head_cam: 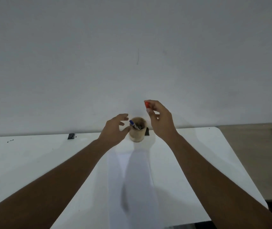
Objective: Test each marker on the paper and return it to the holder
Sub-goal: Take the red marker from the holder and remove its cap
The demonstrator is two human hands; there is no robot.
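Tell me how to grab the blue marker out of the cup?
Pinch the blue marker by its blue cap end, the only part poking above the rim of the wooden cup. Come from above and the left, since it leans that way, toward the open left hand. Then pull up along its slant. The right hand is busy holding something red.

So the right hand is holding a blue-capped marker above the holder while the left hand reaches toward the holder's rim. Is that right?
Not quite: the colour is wrong. In the head view, the right hand holds a red-capped marker above the holder. The blue-capped marker is the one sitting in the holder. The left hand does reach toward the holder's rim, fingers spread.
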